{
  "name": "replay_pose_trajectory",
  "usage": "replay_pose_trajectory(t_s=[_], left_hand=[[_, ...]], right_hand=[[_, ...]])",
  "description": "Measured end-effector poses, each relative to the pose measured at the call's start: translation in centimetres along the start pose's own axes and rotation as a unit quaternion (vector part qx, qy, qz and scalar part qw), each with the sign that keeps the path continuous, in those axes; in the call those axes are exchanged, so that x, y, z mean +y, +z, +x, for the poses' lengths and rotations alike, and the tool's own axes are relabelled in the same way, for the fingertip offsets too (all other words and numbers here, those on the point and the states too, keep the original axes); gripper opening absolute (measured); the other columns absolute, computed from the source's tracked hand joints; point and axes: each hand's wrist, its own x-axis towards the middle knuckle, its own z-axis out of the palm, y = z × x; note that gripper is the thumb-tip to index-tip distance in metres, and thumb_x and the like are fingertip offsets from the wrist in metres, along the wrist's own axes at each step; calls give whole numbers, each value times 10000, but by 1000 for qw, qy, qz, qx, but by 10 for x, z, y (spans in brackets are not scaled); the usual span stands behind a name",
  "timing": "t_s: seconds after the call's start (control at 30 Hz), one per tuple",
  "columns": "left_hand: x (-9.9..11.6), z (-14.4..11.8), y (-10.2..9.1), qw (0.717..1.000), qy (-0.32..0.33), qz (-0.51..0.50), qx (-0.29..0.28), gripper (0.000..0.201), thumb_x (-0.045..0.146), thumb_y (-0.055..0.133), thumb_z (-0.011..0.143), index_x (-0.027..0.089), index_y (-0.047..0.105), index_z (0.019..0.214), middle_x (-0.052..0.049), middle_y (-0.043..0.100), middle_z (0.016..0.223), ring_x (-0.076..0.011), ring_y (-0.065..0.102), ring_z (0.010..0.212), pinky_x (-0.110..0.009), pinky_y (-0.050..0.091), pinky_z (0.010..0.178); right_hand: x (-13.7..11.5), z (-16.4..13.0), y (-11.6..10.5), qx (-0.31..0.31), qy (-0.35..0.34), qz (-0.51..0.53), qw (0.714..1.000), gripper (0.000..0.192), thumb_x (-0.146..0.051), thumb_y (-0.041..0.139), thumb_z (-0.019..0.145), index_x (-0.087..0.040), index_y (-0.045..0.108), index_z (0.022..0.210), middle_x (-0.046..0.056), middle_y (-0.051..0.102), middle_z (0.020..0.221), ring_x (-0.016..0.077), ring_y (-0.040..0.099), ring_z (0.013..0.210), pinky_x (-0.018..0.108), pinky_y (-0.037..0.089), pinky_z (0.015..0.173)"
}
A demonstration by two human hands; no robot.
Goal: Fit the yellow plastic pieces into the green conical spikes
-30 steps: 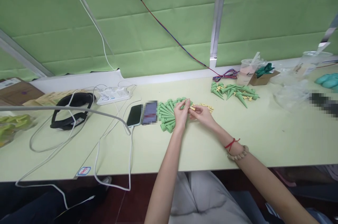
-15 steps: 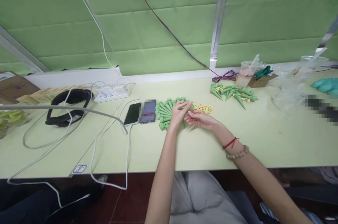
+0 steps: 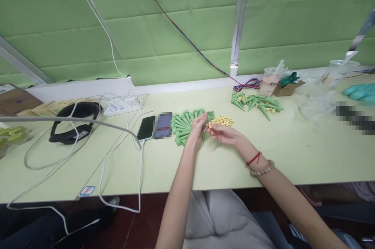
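My left hand [image 3: 198, 128] is closed around a green plastic spike [image 3: 210, 115], its wide open end showing above the fingers and its point below. Close beside it, my right hand [image 3: 225, 135] pinches a small yellow plastic piece [image 3: 209, 124] near the spike. Several loose green spikes [image 3: 182, 124] lie fanned out left of my hands. Just behind my right hand is a heap of small yellow pieces [image 3: 225, 120]. Farther back on the right lies a pile of green spikes with yellow pieces in or among them [image 3: 254, 103].
A phone [image 3: 146, 128] on a white cable and a dark blue pack [image 3: 163, 125] lie left of the spikes. Beyond are a power strip [image 3: 124, 105] and a black headband [image 3: 74, 122]. Drink cups [image 3: 269, 81], a small carton [image 3: 287, 88] and plastic bags [image 3: 316, 104] stand back right.
My left fingers have shifted, so the spike's wide end now shows. My right hand has drawn slightly back, and the yellow piece between its fingertips is visible. The view has shifted a little.
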Motion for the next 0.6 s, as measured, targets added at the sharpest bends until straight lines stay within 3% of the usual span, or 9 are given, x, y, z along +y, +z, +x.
replay_pose_trajectory(t_s=[0.17, 0.27, 0.33, 0.37, 0.43, 0.5, 0.6], left_hand=[[-3, 3, -1, 991, 91, 91, 23, 359, 517, 696, 630, 191, 739, 776, -72, 647, 888, -160, 576, 769, -261, 454, 619], [-11, 4, 4, 962, 147, 210, 95, 286, 427, 733, 620, 204, 744, 798, -66, 627, 867, -180, 568, 814, -315, 451, 733], [-17, 4, 10, 940, 153, 254, 168, 275, 401, 714, 655, 211, 739, 852, -68, 619, 883, -187, 565, 825, -341, 440, 775], [-19, 4, 12, 938, 152, 246, 191, 268, 402, 689, 686, 208, 735, 865, -72, 620, 896, -190, 567, 843, -346, 437, 795], [-22, 5, 15, 951, 150, 187, 196, 270, 418, 635, 738, 201, 728, 870, -79, 629, 922, -192, 573, 902, -342, 437, 828], [-21, 6, 16, 968, 152, 122, 158, 275, 436, 616, 753, 206, 722, 860, -79, 640, 956, -187, 574, 959, -327, 440, 850], [-16, 5, 14, 984, 135, 76, 90, 264, 456, 612, 753, 231, 720, 841, -62, 644, 1036, -176, 569, 1009, -305, 448, 861]], right_hand=[[2, 6, -6, 68, -51, -168, 982, 55, -185, 671, 730, -148, 657, 692, 11, 661, 642, 91, 611, 566, 203, 528, 611], [5, 11, -10, 201, -141, -331, 911, 129, -191, 714, 654, -152, 628, 568, 22, 645, 567, 148, 623, 571, 263, 522, 605], [7, 13, -9, 275, -209, -370, 863, 187, -194, 734, 611, -172, 577, 511, 14, 628, 540, 174, 627, 593, 284, 520, 615], [7, 13, -8, 283, -218, -357, 863, 201, -216, 739, 606, -179, 562, 519, 12, 628, 547, 177, 626, 595, 287, 521, 610], [5, 11, -4, 229, -172, -282, 916, 211, -316, 718, 648, -182, 565, 588, 14, 635, 579, 165, 616, 564, 288, 529, 576], [1, 8, -1, 120, -79, -180, 973, 283, -440, 631, 726, -170, 579, 660, 20, 629, 584, 150, 597, 514, 302, 543, 559], [-4, 4, 0, 6, -3, -73, 997, 319, -430, 500, 824, -143, 603, 730, 19, 621, 570, 135, 594, 496, 319, 561, 605]])
